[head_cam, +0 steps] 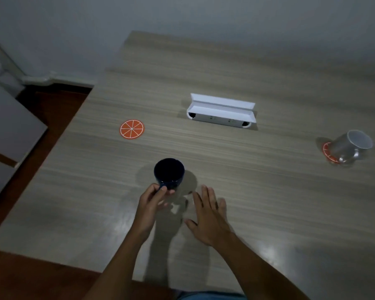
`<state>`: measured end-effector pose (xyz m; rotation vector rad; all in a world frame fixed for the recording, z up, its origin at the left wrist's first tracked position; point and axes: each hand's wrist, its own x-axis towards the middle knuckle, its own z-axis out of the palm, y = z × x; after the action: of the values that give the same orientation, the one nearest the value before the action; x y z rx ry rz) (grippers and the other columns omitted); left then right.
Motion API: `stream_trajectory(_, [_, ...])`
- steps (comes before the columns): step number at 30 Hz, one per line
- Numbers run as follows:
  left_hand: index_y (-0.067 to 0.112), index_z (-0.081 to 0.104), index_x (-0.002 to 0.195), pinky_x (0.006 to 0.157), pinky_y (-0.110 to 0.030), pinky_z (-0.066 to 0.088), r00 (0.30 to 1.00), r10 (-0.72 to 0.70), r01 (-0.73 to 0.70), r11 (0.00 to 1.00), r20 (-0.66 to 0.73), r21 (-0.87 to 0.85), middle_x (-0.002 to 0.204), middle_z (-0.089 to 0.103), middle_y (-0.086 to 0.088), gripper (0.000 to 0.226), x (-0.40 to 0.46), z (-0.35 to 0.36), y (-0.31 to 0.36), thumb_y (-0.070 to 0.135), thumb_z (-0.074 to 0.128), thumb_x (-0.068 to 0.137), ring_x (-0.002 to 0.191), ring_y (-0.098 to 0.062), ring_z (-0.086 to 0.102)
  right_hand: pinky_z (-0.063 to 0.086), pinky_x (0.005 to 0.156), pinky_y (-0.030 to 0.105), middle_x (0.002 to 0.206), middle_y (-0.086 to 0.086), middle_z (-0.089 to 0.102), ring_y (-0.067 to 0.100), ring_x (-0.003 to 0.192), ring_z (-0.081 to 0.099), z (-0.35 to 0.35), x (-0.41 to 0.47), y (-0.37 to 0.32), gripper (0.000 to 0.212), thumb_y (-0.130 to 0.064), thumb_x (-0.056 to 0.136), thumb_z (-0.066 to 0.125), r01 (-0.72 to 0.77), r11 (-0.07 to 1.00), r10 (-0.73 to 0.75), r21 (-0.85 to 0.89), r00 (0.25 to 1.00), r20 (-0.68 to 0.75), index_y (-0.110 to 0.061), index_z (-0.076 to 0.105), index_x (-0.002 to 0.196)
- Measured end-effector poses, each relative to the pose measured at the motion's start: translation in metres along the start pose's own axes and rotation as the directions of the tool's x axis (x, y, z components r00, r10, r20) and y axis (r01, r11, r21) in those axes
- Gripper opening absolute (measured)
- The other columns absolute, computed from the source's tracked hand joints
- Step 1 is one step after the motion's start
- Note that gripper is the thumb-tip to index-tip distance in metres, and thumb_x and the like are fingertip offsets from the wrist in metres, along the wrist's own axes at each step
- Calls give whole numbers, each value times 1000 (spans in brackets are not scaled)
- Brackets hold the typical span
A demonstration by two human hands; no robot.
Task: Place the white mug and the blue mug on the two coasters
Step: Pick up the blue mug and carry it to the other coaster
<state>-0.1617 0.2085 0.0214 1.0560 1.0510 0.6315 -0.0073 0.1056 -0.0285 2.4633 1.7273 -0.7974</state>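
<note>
Because the blue mug point(169, 173) has its handle toward me, my left hand point(153, 201) pinches it closed, while my right hand point(210, 215) hovers flat, spread, empty. The white mug point(350, 146) sits on the right coaster point(327, 151); the free coaster point(131, 129) waits left, path clear, table edge point(59, 137) near.

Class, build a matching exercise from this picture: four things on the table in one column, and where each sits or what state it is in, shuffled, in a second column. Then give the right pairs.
Things:
1. blue mug
2. white mug
3. left-hand coaster
4. white box

States:
A. bare, nothing on it
B. open, at the middle of the table
C. handle pinched by the left hand
D. standing on a coaster at the far right

Pairs: 1-C, 2-D, 3-A, 4-B
</note>
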Motion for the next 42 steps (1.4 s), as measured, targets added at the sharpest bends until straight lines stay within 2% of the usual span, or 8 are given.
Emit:
stream_trajectory(2, [17, 53, 74, 88, -45, 51, 999, 3, -4, 1000, -36, -10, 105, 73, -21, 26, 17, -18, 10, 17, 53, 100, 112, -29, 67, -6, 121, 62, 166, 9, -24, 31, 152, -25, 1, 9, -11, 90, -66, 94, 35, -36, 999, 36, 13, 999, 19, -20, -8, 159])
stream_trajectory(6, [16, 48, 76, 93, -48, 49, 996, 12, -17, 998, -83, -55, 87, 76, -1, 25, 55, -41, 27, 19, 53, 100, 111, -29, 67, -10, 120, 61, 165, 5, -30, 28, 150, -29, 12, 12, -9, 94, -74, 91, 30, -35, 999, 35, 2, 999, 26, -26, -16, 157])
stream_trajectory(10, [21, 48, 77, 89, -44, 43, 991, 12, -25, 995, -133, -97, 76, 76, 8, 23, 91, -51, 39, 21, 53, 99, 95, -18, 70, -11, 121, 59, 164, 0, -32, 24, 150, -31, 16, 13, -2, 94, -79, 88, 25, -21, 1000, 21, 5, 1000, 18, -32, -20, 156])
stream_trajectory(18, [23, 59, 76, 85, -38, 43, 973, 21, -57, 987, -229, -150, 83, 67, -3, 24, 149, -62, 65, 20, 51, 98, 90, -21, 67, -14, 120, 59, 163, -5, -33, 20, 149, -33, 21, 15, 2, 93, -84, 86, 20, -15, 1000, 15, 13, 1000, 9, -37, -20, 155])
stream_trajectory(25, [23, 47, 67, 78, -35, 43, 951, -36, -40, 970, -307, -239, 63, 70, 11, 32, 189, -74, 59, 32, 45, 97, 90, -19, 70, -16, 119, 58, 162, -8, -35, 19, 148, -34, 22, 17, 5, 92, -84, 87, 22, -10, 1000, 10, 15, 1000, 11, -38, -20, 154])
stream_trajectory(34, [19, 46, 65, 69, -27, 51, 933, -33, -96, 936, -358, -339, 54, 66, 7, 35, 211, -81, 65, 23, 38, 99, 75, -14, 69, -13, 119, 59, 165, -6, -28, 19, 150, -30, 26, 17, 5, 92, -83, 86, 25, -12, 1000, 12, 22, 1000, -25, -37, -13, 157])
stream_trajectory(39, [19, 52, 72, 79, -34, 51, 942, -22, -84, 950, -334, -299, 58, 71, 5, 30, 224, -84, 65, 22, 38, 97, 90, -23, 67, -12, 119, 58, 166, -5, -24, 20, 151, -27, 28, 18, 4, 93, -84, 86, 24, -13, 1000, 13, 7, 999, -35, -36, -10, 158])
stream_trajectory(42, [16, 59, 81, 83, -37, 51, 945, -16, -83, 954, -327, -287, 60, 72, 4, 28, 228, -83, 65, 20, 37, 98, 83, -20, 68, -13, 118, 58, 166, -4, -25, 21, 151, -27, 27, 18, 5, 93, -84, 86, 23, -13, 1000, 13, 0, 999, -30, -36, -11, 157])
